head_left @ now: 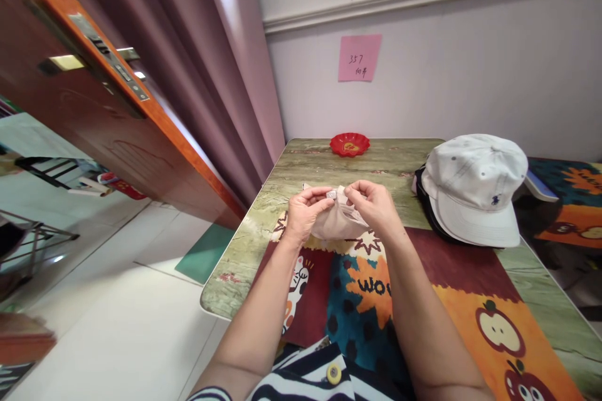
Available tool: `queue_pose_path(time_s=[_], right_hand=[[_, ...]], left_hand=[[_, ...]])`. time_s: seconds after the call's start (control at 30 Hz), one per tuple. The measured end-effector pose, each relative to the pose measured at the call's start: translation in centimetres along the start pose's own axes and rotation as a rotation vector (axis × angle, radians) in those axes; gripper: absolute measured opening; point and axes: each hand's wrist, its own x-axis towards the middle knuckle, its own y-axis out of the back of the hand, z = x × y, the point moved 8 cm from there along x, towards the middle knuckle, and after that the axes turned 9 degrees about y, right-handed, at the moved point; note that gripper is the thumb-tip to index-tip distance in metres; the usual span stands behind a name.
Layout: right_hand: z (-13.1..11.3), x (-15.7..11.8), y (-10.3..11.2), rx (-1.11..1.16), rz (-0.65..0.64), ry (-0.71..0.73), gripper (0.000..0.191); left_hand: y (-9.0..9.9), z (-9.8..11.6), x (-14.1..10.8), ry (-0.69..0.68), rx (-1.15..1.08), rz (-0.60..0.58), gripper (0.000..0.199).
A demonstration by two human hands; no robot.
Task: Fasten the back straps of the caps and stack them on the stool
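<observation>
Both hands meet over the middle of the table, around a pale beige cloth item [339, 223]. My left hand [305, 212] pinches its upper left edge, close to a small white tag [332, 195]. With thumb and fingertips, my right hand [374, 203] grips the upper right edge. Below the fingers the fabric hangs in soft folds against the colourful printed mat [338, 288]. What the item is cannot be made out.
A red scalloped dish [349, 145] stands near the table's back edge [301, 145]. Stacked caps, a white one [477, 188] on top, sit at the right. A pink note [360, 57] is on the wall. An open door [108, 100] stands at the left.
</observation>
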Motion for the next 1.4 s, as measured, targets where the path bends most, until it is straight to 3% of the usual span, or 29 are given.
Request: queue_pose_path(time_s=[0.3, 0.5, 0.7, 0.83, 0.97, 1.23, 1.4], right_hand=[[-0.1, 0.0, -0.1, -0.062, -0.01, 0.002, 0.026], [0.0, 0.0, -0.8, -0.019, -0.102, 0.014, 0.026], [-0.1, -0.1, -0.6, 0.012, -0.195, 0.069, 0.026], [0.1, -0.1, -0.5, 0.009, -0.238, 0.093, 0.027], [-0.2, -0.1, -0.4, -0.045, -0.211, 0.112, 0.029], [0.3, -0.2, 0.4, 0.033, -0.202, 0.062, 0.029], [0.6, -0.2, 0.3, 0.102, -0.213, 0.048, 0.024]], left_hand=[[0.0, -0.2, -0.1, -0.003, -0.022, -0.003, 0.032], [0.0, -0.1, -0.1, -0.003, 0.0, -0.009, 0.033], [-0.4, 0.2, -0.2, -0.003, 0.062, -0.088, 0.032], [-1.1, 0.6, -0.2, -0.049, 0.173, -0.204, 0.034], [-1.6, 1.0, -0.2, -0.102, 0.247, -0.258, 0.031], [-0.5, 1.5, 0.0, -0.105, 0.276, -0.186, 0.031], [-0.8, 1.5, -0.3, -0.103, 0.276, -0.252, 0.031]])
